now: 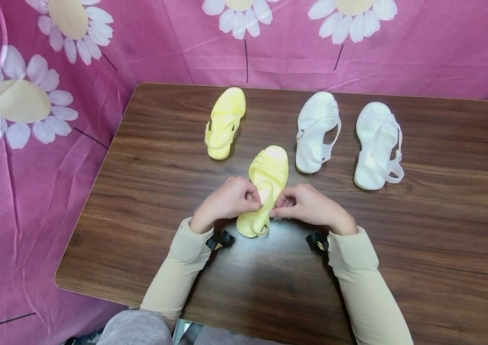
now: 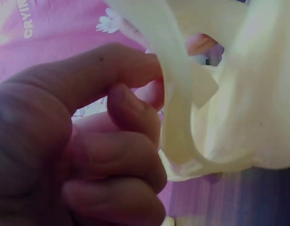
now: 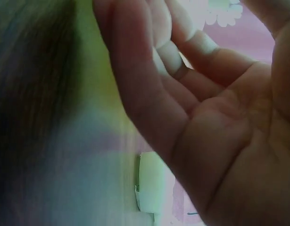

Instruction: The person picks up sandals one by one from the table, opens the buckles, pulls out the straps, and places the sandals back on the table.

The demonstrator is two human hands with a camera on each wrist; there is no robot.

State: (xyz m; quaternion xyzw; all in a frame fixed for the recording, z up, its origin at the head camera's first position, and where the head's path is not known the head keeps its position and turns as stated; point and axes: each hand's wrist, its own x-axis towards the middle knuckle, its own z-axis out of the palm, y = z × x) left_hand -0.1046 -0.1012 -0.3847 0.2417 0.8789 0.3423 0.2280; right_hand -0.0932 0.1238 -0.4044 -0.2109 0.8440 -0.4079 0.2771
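Nearer yellow sandal (image 1: 271, 182): glossy, strappy, upright on brown table (image 1: 140, 191), toe toward far edge.

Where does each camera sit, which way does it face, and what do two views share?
Head: on the head, facing forward and down; table, held yellow sandal, left hand, right hand, sleeves show.
Left wrist: worn there, facing the left hand and sandal strap.
Right wrist: worn there, facing the right hand's fingers.
Head and left wrist share the sandal.
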